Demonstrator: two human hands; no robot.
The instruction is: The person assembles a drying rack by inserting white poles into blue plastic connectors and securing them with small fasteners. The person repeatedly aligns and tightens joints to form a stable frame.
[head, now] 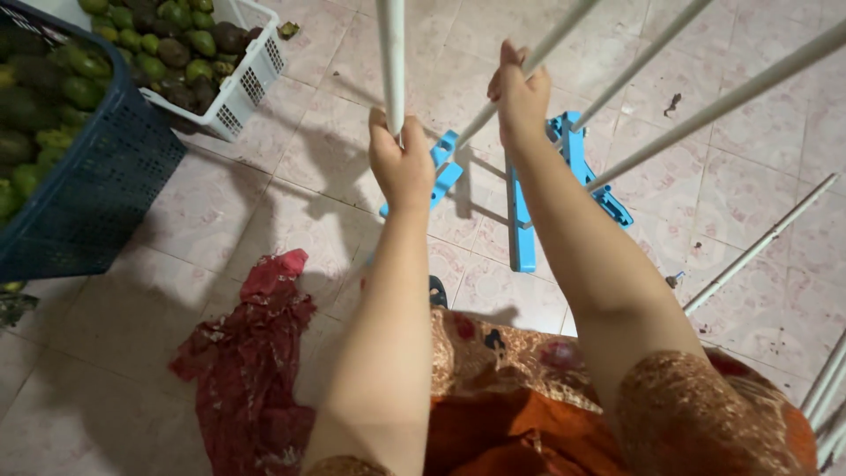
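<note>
**Two hands on the white rods of a folding rack**

Taking the blue base [522, 211] of the rack as the landmark: far to its left sits a dark blue basket [97, 189] of green fruit, and behind that a white basket [247, 79] with green and darker fruit. Two baskets, then. Nearer the base, to its lower left, one crumpled red cloth [251, 370] lies on the tiled floor [758, 203].

Just left of the base, the left hand [401, 163] is wrapped closed around an upright white rod [391, 62]. Directly above the base, the right hand [520, 97] reaches to a slanted white rod [538, 57]; its fingers curl at the rod, but I cannot tell if they fully clasp it.

Right of the base, at least three more rods slant across the view, one long rod [758, 247] runs low near the floor, and a few more rod ends show at the lower right edge.

Likely trouble: with one grasp uncertain, the rack could swing or fold and pinch fingers at the blue joints. The cloth underfoot could cause a slip.
</note>
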